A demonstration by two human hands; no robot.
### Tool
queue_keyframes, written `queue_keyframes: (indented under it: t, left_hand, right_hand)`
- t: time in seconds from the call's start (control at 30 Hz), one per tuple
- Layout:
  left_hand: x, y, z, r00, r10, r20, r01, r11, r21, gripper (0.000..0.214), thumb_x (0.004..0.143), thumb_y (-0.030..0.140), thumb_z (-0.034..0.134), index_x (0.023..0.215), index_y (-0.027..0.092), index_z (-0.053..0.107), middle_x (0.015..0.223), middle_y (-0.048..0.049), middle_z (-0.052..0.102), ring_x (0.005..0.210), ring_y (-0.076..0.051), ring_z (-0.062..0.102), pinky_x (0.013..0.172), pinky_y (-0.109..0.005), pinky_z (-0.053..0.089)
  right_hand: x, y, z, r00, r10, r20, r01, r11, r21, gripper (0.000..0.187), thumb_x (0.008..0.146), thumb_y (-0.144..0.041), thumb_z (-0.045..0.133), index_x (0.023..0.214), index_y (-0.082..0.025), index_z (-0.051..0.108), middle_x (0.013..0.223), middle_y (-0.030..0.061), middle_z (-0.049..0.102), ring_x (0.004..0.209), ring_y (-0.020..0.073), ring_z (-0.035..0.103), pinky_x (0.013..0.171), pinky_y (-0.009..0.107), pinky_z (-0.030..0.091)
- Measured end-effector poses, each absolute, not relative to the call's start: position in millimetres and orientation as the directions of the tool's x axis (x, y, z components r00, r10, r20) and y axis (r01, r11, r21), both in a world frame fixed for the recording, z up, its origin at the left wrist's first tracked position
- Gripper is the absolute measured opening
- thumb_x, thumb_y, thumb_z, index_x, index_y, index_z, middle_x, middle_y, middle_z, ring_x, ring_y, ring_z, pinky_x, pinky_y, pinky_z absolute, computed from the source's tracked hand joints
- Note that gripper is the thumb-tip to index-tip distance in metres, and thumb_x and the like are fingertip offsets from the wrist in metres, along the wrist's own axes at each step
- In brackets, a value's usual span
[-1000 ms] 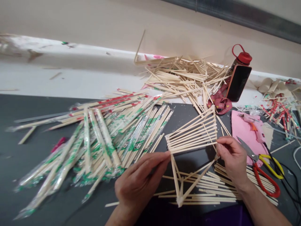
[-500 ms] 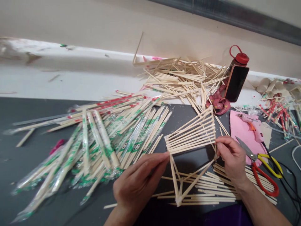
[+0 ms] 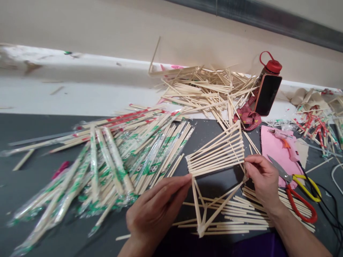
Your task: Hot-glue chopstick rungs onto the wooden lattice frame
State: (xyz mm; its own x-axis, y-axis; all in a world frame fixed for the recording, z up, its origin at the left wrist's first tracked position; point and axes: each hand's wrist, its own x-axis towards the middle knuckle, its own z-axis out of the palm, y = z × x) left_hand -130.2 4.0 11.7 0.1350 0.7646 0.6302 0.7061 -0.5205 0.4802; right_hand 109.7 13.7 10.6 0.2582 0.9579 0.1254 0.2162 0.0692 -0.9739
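Observation:
A frame built of pale wooden chopsticks [image 3: 217,157] stands over the table in front of me. One side carries several near-parallel sticks, laid like rungs; below it, other sticks run down to a whitish joint at the bottom. My left hand [image 3: 159,210] is closed, thumb and fingers pinching the left end of the lowest rung at the frame's edge. At the right edge of the frame, my right hand [image 3: 261,178] pinches the other end with its fingertips. The fingers partly hide both ends of that rung.
Wrapped chopsticks [image 3: 115,167] spread across the left. Loose chopsticks [image 3: 241,214] lie beneath the frame, and a stick heap [image 3: 203,89] is behind. On the right are scissors [image 3: 291,182], a glue gun [image 3: 286,141] on pink paper [image 3: 268,139], a phone [image 3: 268,94] and a red-capped bottle [image 3: 273,66].
The whole view has shifted slightly, so things sit a little further left. Both hands keep their pinch on the chopstick frame, with hardly any movement.

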Motion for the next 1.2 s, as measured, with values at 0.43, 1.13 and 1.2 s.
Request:
queue_keyframes:
  t: [0.43, 1.13, 1.2]
  left_hand:
    - [-130, 3, 9, 0.151, 0.766, 0.625, 0.734, -0.510, 0.448, 0.007, 0.088, 0.019, 0.062, 0.090, 0.018, 0.068, 0.077, 0.0004, 0.074, 0.062, -0.010, 0.070, 0.066, -0.016, 0.055]
    - [-124, 4, 8, 0.102, 0.753, 0.650, 0.675, -0.533, 0.511, 0.010, 0.085, 0.015, 0.064, 0.093, 0.020, 0.069, 0.078, 0.0017, 0.075, 0.064, -0.011, 0.071, 0.064, -0.016, 0.055]
    - [-124, 4, 8, 0.100, 0.755, 0.648, 0.662, -0.537, 0.523, 0.011, 0.085, 0.015, 0.065, 0.094, 0.020, 0.069, 0.078, 0.0016, 0.075, 0.065, -0.010, 0.071, 0.065, -0.016, 0.055]
  right_hand:
    - [115, 19, 5, 0.172, 0.981, 0.084, 0.308, 0.028, -0.951, 0.026, 0.073, -0.016, 0.064, 0.099, -0.019, 0.058, 0.085, -0.0011, 0.055, 0.053, 0.0056, 0.047, 0.048, 0.019, 0.040]
    - [127, 25, 38, -0.507, 0.626, 0.592, 0.711, 0.693, -0.123, 0.016, 0.082, -0.004, 0.060, 0.091, -0.015, 0.069, 0.076, 0.0045, 0.064, 0.065, 0.0120, 0.054, 0.056, 0.023, 0.039]
    - [129, 30, 34, -0.549, 0.590, 0.592, 0.692, 0.718, -0.074, 0.019, 0.082, -0.003, 0.058, 0.091, -0.016, 0.068, 0.075, 0.0033, 0.063, 0.064, 0.0115, 0.053, 0.057, 0.023, 0.038]
